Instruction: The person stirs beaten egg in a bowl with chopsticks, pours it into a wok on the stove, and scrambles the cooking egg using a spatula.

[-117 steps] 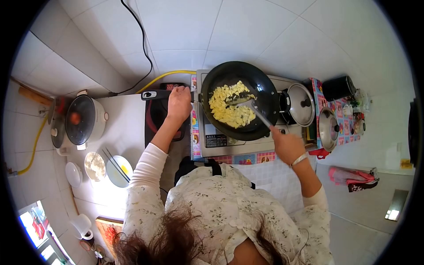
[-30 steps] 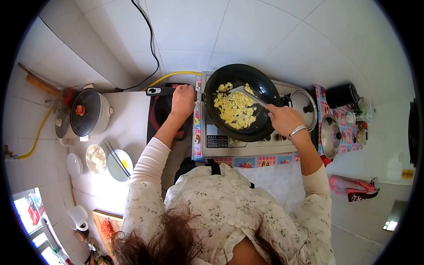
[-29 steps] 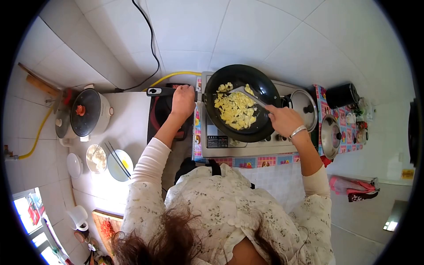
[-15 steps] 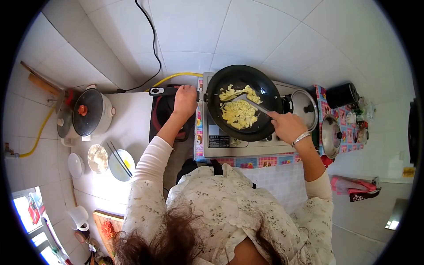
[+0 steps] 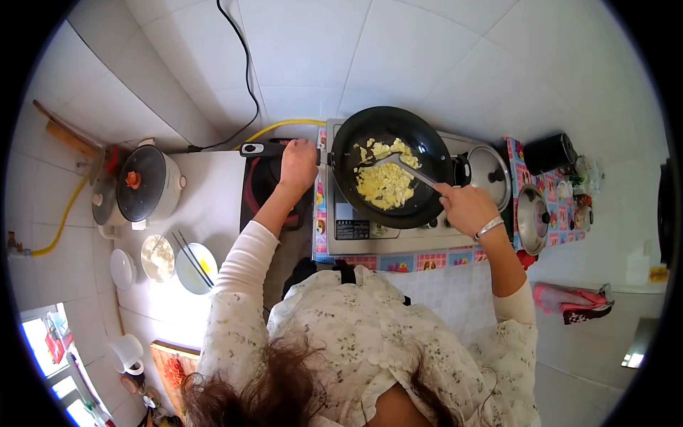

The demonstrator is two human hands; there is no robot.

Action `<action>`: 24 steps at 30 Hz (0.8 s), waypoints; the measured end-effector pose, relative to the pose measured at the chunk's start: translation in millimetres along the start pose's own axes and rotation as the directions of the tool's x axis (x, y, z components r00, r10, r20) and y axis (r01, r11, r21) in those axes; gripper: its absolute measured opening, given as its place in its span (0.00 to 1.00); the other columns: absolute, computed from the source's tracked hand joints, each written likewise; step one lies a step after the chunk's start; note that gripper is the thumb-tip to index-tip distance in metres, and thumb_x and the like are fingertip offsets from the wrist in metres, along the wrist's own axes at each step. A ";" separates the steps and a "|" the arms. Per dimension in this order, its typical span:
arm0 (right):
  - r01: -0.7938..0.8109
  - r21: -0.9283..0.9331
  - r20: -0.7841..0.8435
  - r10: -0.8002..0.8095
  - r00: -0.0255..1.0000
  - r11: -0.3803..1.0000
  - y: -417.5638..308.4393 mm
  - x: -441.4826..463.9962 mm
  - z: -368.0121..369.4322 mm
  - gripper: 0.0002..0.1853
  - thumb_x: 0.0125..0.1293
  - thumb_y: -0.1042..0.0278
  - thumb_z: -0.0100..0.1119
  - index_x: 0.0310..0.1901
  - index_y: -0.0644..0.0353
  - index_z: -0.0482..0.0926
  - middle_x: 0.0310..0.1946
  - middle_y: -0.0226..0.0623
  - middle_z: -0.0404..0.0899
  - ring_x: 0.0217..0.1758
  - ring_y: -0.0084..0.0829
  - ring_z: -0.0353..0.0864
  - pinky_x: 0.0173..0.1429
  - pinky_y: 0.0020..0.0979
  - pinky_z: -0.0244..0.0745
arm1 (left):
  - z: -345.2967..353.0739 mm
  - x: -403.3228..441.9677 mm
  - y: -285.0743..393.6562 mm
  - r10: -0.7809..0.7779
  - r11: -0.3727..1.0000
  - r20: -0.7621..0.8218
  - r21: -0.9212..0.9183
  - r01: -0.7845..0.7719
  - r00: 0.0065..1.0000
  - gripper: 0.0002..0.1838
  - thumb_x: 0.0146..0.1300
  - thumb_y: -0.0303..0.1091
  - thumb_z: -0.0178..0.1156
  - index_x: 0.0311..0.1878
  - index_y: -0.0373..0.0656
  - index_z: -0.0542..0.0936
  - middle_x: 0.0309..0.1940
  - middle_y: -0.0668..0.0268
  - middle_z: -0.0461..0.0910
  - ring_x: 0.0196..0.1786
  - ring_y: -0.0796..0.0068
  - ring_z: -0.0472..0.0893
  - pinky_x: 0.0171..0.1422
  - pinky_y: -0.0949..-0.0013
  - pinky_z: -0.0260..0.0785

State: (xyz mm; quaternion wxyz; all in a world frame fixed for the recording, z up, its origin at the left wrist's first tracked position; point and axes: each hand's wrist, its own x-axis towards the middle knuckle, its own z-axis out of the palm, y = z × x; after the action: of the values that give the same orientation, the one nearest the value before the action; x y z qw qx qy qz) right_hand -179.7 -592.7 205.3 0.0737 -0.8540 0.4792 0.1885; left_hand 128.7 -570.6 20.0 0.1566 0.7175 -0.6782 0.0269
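Observation:
My left hand (image 5: 299,165) is wrapped round the long black handle (image 5: 265,149) of a dark wok (image 5: 348,188). The wok sits over a gas stove (image 5: 398,244) and holds yellow scrambled egg (image 5: 384,186) broken into small pieces. In my right hand (image 5: 469,208) is a spatula (image 5: 416,173), its grip hidden under my fingers. The spatula's blade lies among the egg, near the middle of the pan. A bracelet circles my right wrist.
Left on the counter stand a lidded pot (image 5: 146,181), a bowl of white rice-like food (image 5: 157,257) and a bowl with chopsticks (image 5: 197,268). A cutting board (image 5: 173,366) bears chopped red pieces. Pot lids (image 5: 489,176) sit right of the wok. A yellow hose (image 5: 284,122) runs behind.
The spatula blade has shifted slightly within the egg, and the upper pieces have spread a little. My left hand keeps its hold on the handle.

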 end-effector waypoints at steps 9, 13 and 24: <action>-0.025 -0.043 0.027 0.026 0.999 0.999 -2.6 -20.1 -12.4 0.16 0.62 0.63 0.49 0.51 0.48 0.76 0.30 0.48 0.80 0.35 0.48 0.81 0.42 0.47 0.75 | 1.9 -2.3 -2.9 0.034 0.999 0.009 0.036 -0.034 0.999 0.08 0.42 0.24 0.59 0.29 0.41 0.74 0.30 0.60 0.75 0.42 0.63 0.76 0.52 0.66 0.65; -0.017 -0.026 0.006 0.018 1.000 1.000 2.8 -17.8 4.4 0.15 0.62 0.65 0.49 0.51 0.48 0.76 0.27 0.48 0.80 0.32 0.50 0.79 0.39 0.48 0.73 | 1.4 -2.5 0.2 0.009 1.000 -0.002 0.004 -0.009 1.000 0.09 0.40 0.23 0.58 0.29 0.40 0.74 0.30 0.60 0.75 0.42 0.62 0.75 0.52 0.65 0.64; -0.014 0.031 -0.072 0.016 0.997 0.999 0.2 -25.1 15.4 0.14 0.62 0.63 0.49 0.48 0.50 0.77 0.24 0.50 0.79 0.30 0.51 0.79 0.37 0.48 0.74 | -1.0 -1.4 1.2 0.027 0.999 -0.021 -0.031 -0.028 0.999 0.09 0.40 0.23 0.59 0.29 0.40 0.75 0.30 0.59 0.76 0.41 0.61 0.75 0.51 0.65 0.65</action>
State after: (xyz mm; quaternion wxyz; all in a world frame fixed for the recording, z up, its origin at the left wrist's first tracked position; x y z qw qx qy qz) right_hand -195.5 -568.3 201.1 0.0680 -0.8555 0.4907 0.1505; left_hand 127.6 -569.0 20.8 0.1742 0.7053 -0.6867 0.0259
